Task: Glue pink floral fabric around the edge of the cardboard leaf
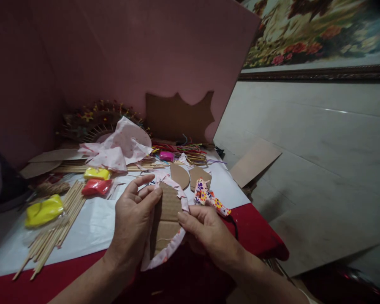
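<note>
Between my two hands is a rounded cardboard piece [168, 207] with pale pink patterned fabric folded over its rim. My left hand [134, 211] grips its left side, thumb on the bare cardboard and fingers behind. At the right edge, my right hand [205, 226] pinches the folded fabric with the thumb in front; its other fingers are partly hidden behind. Just beyond my right hand lies a flower-patterned glue gun [210, 197] with a black cord. Two cut cardboard pieces, one rounded [179, 176] and one angular [200, 175], rest behind the held piece.
Wooden sticks [61, 219] lie at the left beside yellow [44, 210] and red [96, 187] clay packs. Crumpled pink fabric [120, 147] sits further back. Scissors [196, 159] lie near colourful cords [190, 147]. A jagged cardboard sheet [179, 116] leans at the back. Red cloth [259, 232] covers the table edge.
</note>
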Demonstrator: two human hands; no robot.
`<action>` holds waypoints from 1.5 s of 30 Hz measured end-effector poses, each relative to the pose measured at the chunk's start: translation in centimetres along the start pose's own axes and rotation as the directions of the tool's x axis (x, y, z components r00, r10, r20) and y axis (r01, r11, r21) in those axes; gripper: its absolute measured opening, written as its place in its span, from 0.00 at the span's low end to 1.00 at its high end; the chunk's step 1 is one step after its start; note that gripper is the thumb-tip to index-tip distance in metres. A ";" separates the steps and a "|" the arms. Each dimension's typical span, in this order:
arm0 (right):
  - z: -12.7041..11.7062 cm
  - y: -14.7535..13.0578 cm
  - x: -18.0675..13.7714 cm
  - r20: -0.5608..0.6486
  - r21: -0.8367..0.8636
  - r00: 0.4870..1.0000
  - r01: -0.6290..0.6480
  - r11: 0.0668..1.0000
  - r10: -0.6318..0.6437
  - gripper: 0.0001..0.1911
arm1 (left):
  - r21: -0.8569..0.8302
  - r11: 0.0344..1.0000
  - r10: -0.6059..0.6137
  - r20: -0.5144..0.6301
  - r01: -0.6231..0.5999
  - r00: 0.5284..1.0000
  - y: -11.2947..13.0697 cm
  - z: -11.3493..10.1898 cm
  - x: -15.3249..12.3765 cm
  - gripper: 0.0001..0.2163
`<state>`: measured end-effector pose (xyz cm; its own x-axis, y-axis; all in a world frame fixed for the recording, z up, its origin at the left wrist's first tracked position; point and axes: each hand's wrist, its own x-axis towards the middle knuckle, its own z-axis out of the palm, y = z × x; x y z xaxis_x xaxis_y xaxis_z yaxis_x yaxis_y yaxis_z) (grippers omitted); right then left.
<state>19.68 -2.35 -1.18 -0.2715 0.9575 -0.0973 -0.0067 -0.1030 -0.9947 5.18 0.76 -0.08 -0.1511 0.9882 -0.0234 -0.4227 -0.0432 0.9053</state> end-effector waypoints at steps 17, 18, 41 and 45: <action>1.0 0.6 -0.6 0.078 -0.007 0.997 -0.021 1.000 0.021 0.31 | -0.019 0.999 -0.053 -0.123 0.051 0.991 0.2 0.2 0.5 0.18; 1.3 0.6 -0.8 0.104 0.020 0.994 -0.029 0.999 0.027 0.28 | -0.025 0.999 -0.036 -0.123 0.033 0.992 0.1 0.2 0.5 0.18; 2.6 1.8 -0.9 -0.009 0.114 0.998 -0.055 0.992 0.056 0.23 | -0.107 0.986 0.117 -0.107 -0.128 0.987 0.4 0.5 0.1 0.17; 3.3 2.2 -0.2 -0.049 0.152 0.998 -0.032 0.988 0.040 0.22 | -0.082 0.991 0.097 -0.123 -0.108 0.988 0.4 0.4 0.2 0.17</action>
<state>16.54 -3.69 -3.21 -0.2243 0.9646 -0.1388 -0.1444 -0.1738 -0.9741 5.35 1.01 0.40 -0.3004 0.9537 0.0124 -0.4762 -0.1612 0.8644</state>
